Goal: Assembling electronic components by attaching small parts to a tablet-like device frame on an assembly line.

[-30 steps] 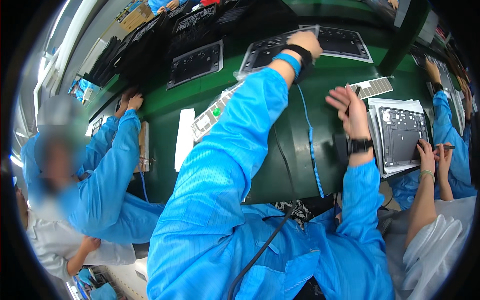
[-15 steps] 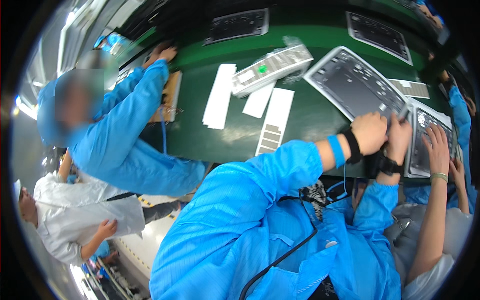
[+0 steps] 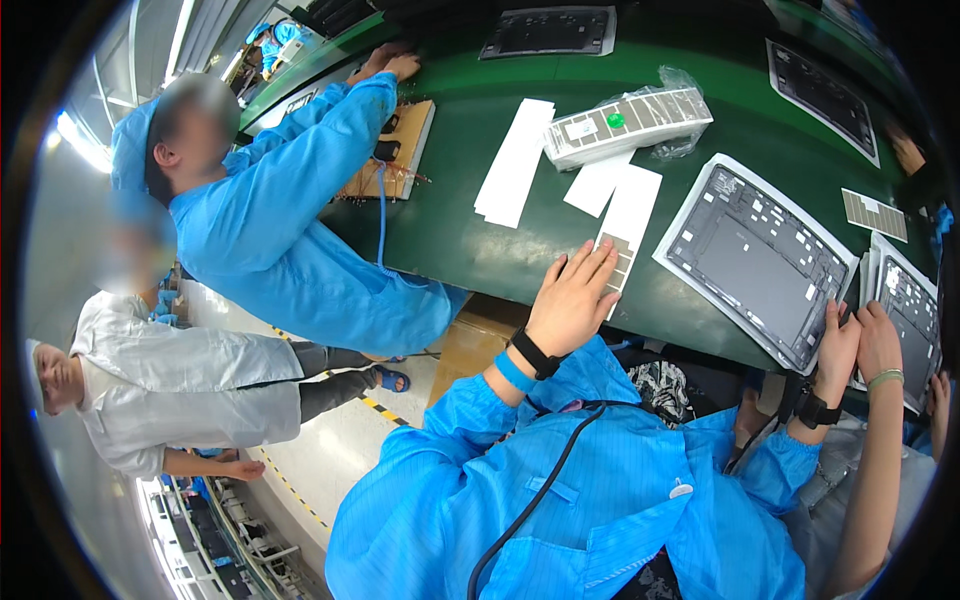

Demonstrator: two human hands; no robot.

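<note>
My left hand lies flat with fingers stretched over the lower end of a white strip sheet that bears grey rectangular stickers. My right hand is at the lower right edge of a black tablet-like housing panel with a pale border, its fingers pointing up and partly hidden. Small white and silver pieces dot the panel's surface. Close beside my right hand is a co-worker's hand, near a second black panel.
A plastic-wrapped stack of sticker sheets with a green dot lies beyond, beside white sheets. A small sticker sheet lies at the right. More panels lie at the back. A co-worker in blue works at the left by a wooden board.
My left hand has left the panel and moved left onto the sticker sheet. My right hand stays at the panel's edge. The view has shifted, and the co-worker's hand is now beside mine.
</note>
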